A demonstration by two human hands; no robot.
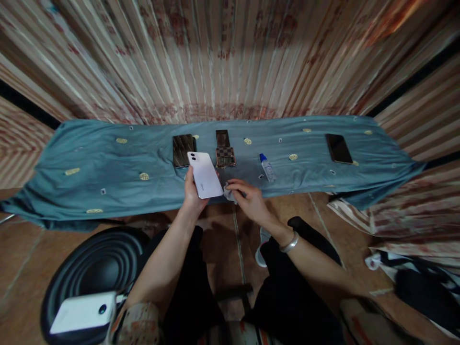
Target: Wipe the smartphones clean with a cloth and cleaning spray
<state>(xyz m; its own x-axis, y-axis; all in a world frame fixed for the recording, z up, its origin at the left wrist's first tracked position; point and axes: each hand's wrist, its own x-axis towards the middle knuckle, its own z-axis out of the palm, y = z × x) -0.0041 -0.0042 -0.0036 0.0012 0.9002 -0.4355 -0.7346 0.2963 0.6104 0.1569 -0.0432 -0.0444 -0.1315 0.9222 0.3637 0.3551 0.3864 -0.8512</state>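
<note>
Head view: left hand point(192, 191) grips a white phone point(204, 174), back up, tilted.
Right hand point(249, 199) pinches a small white cloth point(229, 192) just beside the phone, over the near edge of the teal-covered table point(108, 177); beyond the phone lie two dark phones point(183, 149) and a dropper bottle point(268, 167).

A makeshift phone-cleaning spot in a home-like room. Striped patterned curtains point(223, 57) hang at 12 o'clock behind a tabletop point(108, 163) draped in teal cloth. Several phones point(338, 148) lie on it above a tiled floor point(21, 268).
</note>
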